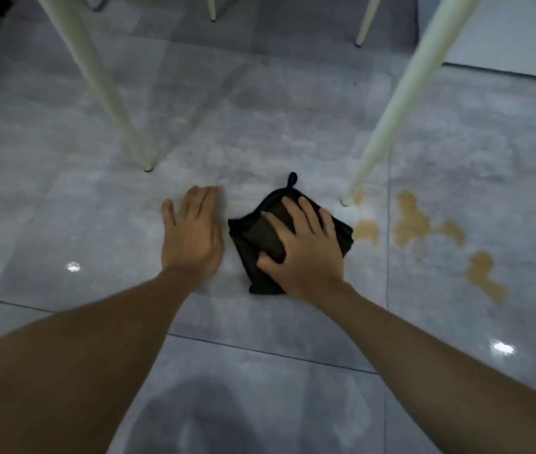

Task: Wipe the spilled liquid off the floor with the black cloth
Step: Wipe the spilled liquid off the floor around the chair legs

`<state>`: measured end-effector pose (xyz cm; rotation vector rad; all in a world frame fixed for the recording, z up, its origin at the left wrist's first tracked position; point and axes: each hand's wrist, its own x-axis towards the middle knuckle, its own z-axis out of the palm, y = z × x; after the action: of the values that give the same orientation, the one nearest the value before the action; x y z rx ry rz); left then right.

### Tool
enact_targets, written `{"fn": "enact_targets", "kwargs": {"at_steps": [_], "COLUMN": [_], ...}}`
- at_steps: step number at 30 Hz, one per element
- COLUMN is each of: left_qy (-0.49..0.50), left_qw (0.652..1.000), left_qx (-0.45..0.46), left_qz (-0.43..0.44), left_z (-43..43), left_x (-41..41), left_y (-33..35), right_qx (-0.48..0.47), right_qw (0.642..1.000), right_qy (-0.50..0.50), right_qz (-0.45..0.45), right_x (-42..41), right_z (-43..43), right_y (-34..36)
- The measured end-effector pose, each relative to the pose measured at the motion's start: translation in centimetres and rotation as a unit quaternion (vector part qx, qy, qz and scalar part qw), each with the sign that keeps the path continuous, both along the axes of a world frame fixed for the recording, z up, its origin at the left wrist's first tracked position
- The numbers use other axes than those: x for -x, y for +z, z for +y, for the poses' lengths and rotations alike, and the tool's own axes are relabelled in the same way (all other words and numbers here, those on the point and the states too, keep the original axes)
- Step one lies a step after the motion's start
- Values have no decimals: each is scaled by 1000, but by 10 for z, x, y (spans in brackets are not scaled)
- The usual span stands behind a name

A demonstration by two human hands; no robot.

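Observation:
A folded black cloth with a small hanging loop lies on the grey tiled floor. My right hand presses down on it, fingers spread over the fabric and thumb hooked on its near edge. Flat on the bare tile just left of the cloth rests my left hand, fingers together, holding nothing. Brownish spilled liquid sits in several puddles to the right of the cloth, the nearest patch touching the cloth's right corner, another puddle farther right.
Cream table legs stand close by: one behind my left hand, one just right of the cloth beside the spill. Two more legs stand farther back. A white panel fills the far right.

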<state>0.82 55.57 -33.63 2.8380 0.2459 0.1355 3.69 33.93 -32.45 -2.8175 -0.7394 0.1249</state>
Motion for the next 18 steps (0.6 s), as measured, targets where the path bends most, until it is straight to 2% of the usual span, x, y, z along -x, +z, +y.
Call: {"fn": "enact_targets", "kwargs": {"at_steps": [4,9,12,16,18], "left_qy": [-43,-91,-113,-98,-63], "left_qw": [997,991,993,994,995], "left_qx": [-54,-96,-41,37,56], "left_qz": [-30,16,2,18,48], "left_z": [-6,-27,-63,-135,-163], "left_x": [3,7,14,-7,-23], "left_y": [2,12,16,15,11], "right_qx": [11,-41,-50,5,5], "right_qw": [995,999,992,972,970], "right_qy": [-92,-23,-104,-236,-243], "right_qz": [32,4,-42,15,20], "right_x": [-20,57,70,1,-14], "right_z": [-4,-49,-104,-107,-99], "right_y": [3,-1,-4,1,1]}}
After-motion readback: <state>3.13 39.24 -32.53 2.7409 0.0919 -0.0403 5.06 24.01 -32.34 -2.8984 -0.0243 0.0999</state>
